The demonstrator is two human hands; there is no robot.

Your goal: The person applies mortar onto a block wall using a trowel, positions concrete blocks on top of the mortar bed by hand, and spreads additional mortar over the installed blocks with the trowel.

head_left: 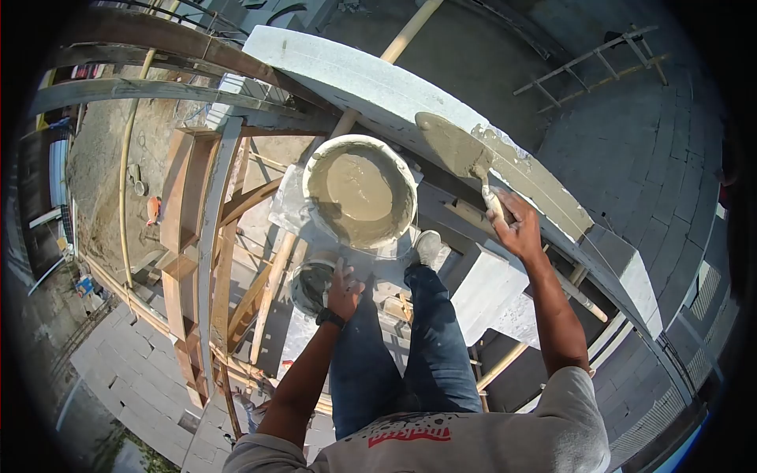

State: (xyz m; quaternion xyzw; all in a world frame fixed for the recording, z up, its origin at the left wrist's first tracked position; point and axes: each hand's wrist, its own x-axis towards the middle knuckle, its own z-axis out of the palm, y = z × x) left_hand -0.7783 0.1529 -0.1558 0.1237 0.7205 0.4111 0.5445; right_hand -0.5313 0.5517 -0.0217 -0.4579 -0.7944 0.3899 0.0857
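Observation:
My right hand (518,226) is closed around the pale handle of a trowel (453,147). The trowel's blade, coated in wet mortar, lies at the top edge of a pale block wall (371,75). Grey mortar (540,175) is spread along the wall's top, to the right of the blade. Low on the left, my left hand (344,293) has its fingers at the rim of a small dark bucket (309,285) and seems to grip it. Between my arms stands a large white bucket (317,154), holding wet mortar.
Wooden formwork (180,189) and bamboo poles (128,173) rise on the left. Pale blocks (493,296) lie by my right leg. A ladder (587,71) leans beyond the wall. My shoe (426,247) is close to the large bucket, and ground shows far below through gaps.

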